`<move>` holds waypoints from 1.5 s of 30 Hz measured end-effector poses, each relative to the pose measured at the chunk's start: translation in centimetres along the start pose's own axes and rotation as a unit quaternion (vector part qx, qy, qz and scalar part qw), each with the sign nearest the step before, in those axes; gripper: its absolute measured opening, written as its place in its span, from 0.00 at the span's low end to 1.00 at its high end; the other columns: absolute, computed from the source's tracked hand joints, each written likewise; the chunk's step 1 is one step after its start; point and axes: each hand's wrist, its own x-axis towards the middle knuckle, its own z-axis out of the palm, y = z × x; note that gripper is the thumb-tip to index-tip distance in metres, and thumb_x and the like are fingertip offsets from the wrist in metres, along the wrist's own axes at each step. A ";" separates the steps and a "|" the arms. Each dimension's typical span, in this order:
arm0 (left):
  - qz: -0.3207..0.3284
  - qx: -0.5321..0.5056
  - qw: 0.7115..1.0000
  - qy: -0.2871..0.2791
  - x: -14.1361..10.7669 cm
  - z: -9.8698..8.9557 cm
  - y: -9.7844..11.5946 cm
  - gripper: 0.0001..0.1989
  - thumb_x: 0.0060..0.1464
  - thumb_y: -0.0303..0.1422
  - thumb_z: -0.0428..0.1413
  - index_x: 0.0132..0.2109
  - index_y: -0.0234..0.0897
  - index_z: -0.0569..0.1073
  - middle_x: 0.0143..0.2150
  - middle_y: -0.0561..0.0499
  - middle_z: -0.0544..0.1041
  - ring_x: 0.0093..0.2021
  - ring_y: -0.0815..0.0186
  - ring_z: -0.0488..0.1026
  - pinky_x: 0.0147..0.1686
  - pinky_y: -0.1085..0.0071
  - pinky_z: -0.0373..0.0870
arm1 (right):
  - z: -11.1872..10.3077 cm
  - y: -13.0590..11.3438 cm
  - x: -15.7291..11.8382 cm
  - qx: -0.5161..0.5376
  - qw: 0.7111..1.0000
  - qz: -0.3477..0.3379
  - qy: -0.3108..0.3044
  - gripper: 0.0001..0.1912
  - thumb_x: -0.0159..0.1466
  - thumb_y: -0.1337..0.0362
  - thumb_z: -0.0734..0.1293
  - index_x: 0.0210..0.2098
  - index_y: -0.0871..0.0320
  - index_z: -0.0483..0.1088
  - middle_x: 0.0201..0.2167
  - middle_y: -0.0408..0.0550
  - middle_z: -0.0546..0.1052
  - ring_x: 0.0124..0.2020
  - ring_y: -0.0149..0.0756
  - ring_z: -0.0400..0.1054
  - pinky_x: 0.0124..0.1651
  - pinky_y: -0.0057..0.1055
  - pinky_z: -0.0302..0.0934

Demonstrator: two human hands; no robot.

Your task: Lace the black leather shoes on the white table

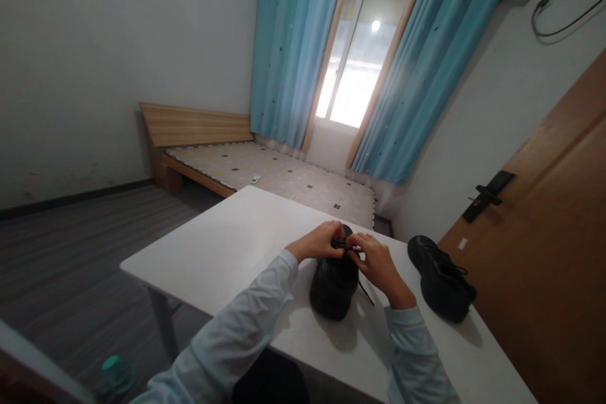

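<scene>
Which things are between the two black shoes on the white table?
The head view shows the right hand, its wrist and a loose shoelace end between them, over the white tabletop.

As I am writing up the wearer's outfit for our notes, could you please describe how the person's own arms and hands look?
Both arms are in long, pale blue-grey sleeves, the left sleeve and right sleeve loose and creased. The left hand and right hand are bare, with no gloves or watch visible.
</scene>
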 end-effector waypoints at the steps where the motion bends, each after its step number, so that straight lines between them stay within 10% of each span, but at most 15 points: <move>1: -0.002 -0.001 1.000 -0.002 0.0 0.0 0.0 0.12 0.40 0.30 0.58 0.34 0.35 0.64 0.33 0.52 0.67 0.33 0.67 0.63 0.34 0.72 0.61 | 0.0 0.1 -0.1 0.011 1.000 0.000 0.001 0.05 0.60 0.69 0.61 0.34 0.54 0.66 0.33 0.44 0.73 0.35 0.36 0.66 0.42 0.33 0.57; 14: -0.001 -0.003 1.000 -0.001 -0.2 0.0 -0.1 0.14 0.41 0.31 0.57 0.38 0.34 0.65 0.36 0.51 0.69 0.36 0.66 0.65 0.37 0.71 0.64 | 2.1 0.7 0.0 0.263 0.956 0.073 0.105 0.02 0.55 0.67 0.62 0.29 0.57 0.66 0.29 0.45 0.72 0.35 0.37 0.66 0.42 0.34 0.60; 33: 0.004 -0.031 0.999 -0.016 -0.3 -0.2 -0.3 0.17 0.43 0.36 0.60 0.41 0.35 0.68 0.37 0.51 0.70 0.36 0.66 0.66 0.37 0.71 0.64 | 2.8 0.8 0.7 0.630 0.699 0.223 0.253 0.06 0.54 0.61 0.64 0.28 0.54 0.62 0.26 0.41 0.72 0.31 0.33 0.69 0.40 0.35 0.64; 45: 0.000 -0.091 0.995 -0.029 -0.3 -1.0 1.0 0.20 0.57 0.45 0.49 0.31 0.34 0.76 0.32 0.50 0.68 0.37 0.68 0.66 0.40 0.74 0.62 | -1.0 2.6 -1.2 0.602 0.755 0.182 0.186 0.22 0.61 0.45 0.47 0.29 0.51 0.61 0.20 0.40 0.69 0.15 0.33 0.62 0.31 0.38 0.63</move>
